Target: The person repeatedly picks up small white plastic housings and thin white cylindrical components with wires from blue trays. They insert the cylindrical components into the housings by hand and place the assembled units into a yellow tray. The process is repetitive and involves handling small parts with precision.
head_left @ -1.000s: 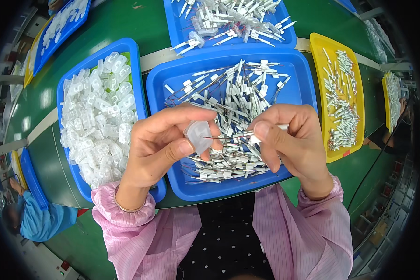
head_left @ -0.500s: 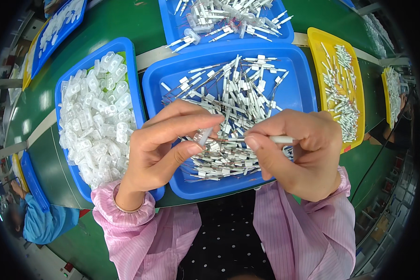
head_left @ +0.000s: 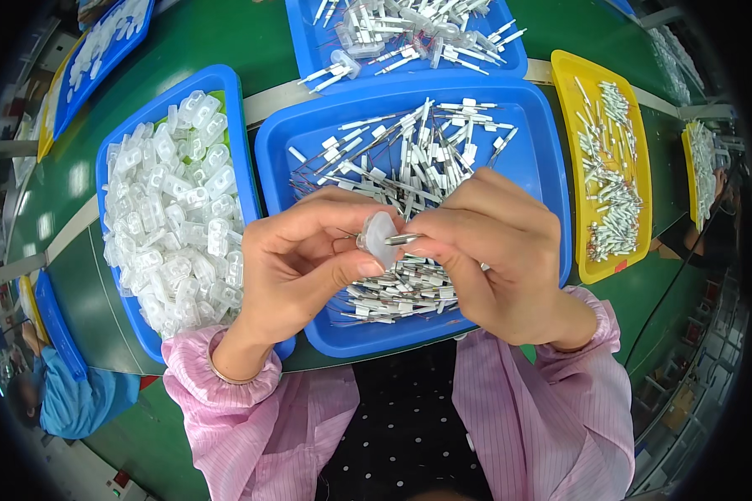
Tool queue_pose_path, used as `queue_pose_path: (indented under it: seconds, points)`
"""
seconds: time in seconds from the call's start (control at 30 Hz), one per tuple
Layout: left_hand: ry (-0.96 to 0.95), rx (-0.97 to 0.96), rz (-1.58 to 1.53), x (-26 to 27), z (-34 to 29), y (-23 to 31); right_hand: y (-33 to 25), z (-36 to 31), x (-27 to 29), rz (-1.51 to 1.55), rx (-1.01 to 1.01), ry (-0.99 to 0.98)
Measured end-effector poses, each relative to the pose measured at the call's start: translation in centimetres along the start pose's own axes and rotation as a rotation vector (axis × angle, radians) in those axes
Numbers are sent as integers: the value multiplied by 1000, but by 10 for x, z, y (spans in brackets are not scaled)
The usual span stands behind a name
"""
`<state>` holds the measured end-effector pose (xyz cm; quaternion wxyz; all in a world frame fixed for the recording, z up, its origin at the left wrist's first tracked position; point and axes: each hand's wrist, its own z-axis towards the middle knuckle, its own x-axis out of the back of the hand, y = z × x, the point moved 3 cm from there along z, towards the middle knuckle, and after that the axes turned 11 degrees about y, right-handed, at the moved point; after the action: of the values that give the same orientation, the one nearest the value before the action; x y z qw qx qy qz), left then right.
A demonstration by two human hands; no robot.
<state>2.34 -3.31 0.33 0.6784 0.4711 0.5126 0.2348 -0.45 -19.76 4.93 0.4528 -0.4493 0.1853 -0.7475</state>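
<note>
the left hand [head_left: 286,265] grips a small clear cap [head_left: 378,239] between its thumb and fingers. the right hand [head_left: 503,267] pinches a thin stick [head_left: 400,239] with its thumb and pointing finger — the shiny end of the stick touches the cap, and most of the rest is hidden by the fingers. thin wires [head_left: 342,240] poke out on the other side of the cap. the cap and stick are up above the big blue tray [head_left: 536,113], near its middle. lots of white sticks with wires [head_left: 418,154] lie in a messy heap in that tray.

to the left is a blue tray [head_left: 241,138] full of clear caps [head_left: 171,217]. to the right is a yellow tray [head_left: 571,167] with more white sticks [head_left: 617,188] — and at the far side, another blue tray [head_left: 303,46] holds caps and sticks together.
</note>
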Motion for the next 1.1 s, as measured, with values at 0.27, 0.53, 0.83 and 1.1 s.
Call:
queue_pose_path:
  seconds: [0.27,0.53,0.83,1.1]
  points:
    - [14,-216,306,1,-6,0,-4,-7,-9,-50,56,103]
    - [-18,-96,308,-3,-6,4,-5,-18,-4,16,112,83]
    - [82,-5,279,2,2,6,149,-45,148,-1241,-542,97]
    - [106,68,266,5,5,-3,161,-52,170,-687,-693,541]
